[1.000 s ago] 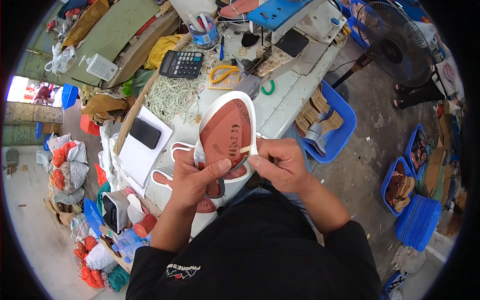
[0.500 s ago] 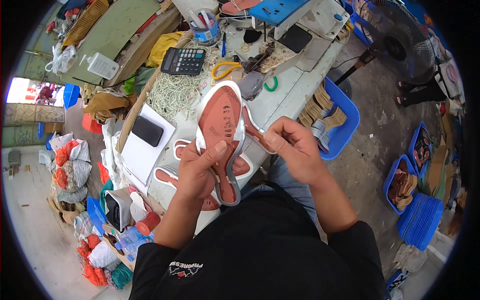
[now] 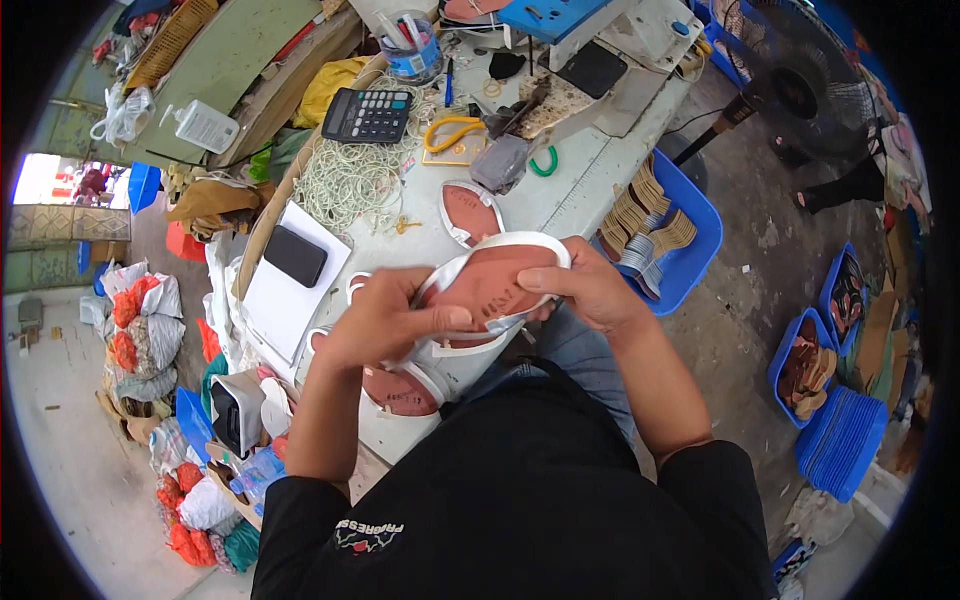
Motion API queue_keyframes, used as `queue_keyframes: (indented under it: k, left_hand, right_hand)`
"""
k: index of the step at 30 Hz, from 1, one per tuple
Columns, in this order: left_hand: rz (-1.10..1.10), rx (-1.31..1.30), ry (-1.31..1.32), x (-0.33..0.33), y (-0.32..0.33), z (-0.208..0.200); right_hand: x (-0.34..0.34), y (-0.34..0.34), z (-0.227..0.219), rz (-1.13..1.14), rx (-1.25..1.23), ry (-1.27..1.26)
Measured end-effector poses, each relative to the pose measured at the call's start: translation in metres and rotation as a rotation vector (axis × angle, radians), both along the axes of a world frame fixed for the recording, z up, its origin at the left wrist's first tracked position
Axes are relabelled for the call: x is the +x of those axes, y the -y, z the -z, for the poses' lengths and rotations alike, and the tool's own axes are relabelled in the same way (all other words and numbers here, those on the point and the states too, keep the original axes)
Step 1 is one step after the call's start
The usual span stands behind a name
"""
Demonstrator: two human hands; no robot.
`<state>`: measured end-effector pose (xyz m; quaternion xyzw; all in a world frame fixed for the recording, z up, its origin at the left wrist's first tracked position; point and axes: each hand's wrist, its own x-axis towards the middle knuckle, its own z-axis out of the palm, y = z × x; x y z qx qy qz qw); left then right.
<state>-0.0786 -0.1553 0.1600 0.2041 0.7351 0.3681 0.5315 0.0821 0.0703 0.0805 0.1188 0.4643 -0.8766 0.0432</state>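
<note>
Both hands hold a reddish-brown shoe sole (image 3: 492,278) with a raised white edge, tilted above the front of the table. My left hand (image 3: 382,318) grips its left end, thumb lying on the upper face. At the opposite end, my right hand (image 3: 597,290) pinches the rim, thumb on top and fingers underneath. Dark marks show on the sole's face. Just beyond it another white-edged sole (image 3: 470,213) lies on the table, and one more sole (image 3: 402,390) rests below my left hand. Part of the held piece's underside is hidden.
Tangled pale rubber bands (image 3: 350,185), a calculator (image 3: 367,116) and a tub of pens (image 3: 412,50) occupy the table (image 3: 570,195). A phone (image 3: 295,258) lies on white paper at left. At right stand a blue basin (image 3: 700,240) of sole pieces and a fan (image 3: 790,90).
The sole in my hands has turned from lengthwise to crosswise. My right hand has moved left onto its rim. A sole beyond it now lies uncovered on the table.
</note>
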Motion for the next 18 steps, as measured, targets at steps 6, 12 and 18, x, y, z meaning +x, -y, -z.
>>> queue_keyframes:
  k: [6,12,18]
  left_hand:
    - [0.09,0.413,-0.555,-0.054,-0.034,0.031]
    - [0.136,0.529,-0.311,-0.117,-0.091,0.061]
    - [0.175,0.452,-0.05,-0.142,-0.097,0.047]
  right_hand:
    - [-0.01,0.004,0.02,0.223,0.019,0.028]
    - [-0.036,-0.016,0.021,0.449,0.1,-0.023]
    - [-0.048,-0.01,-0.006,0.434,0.146,-0.013]
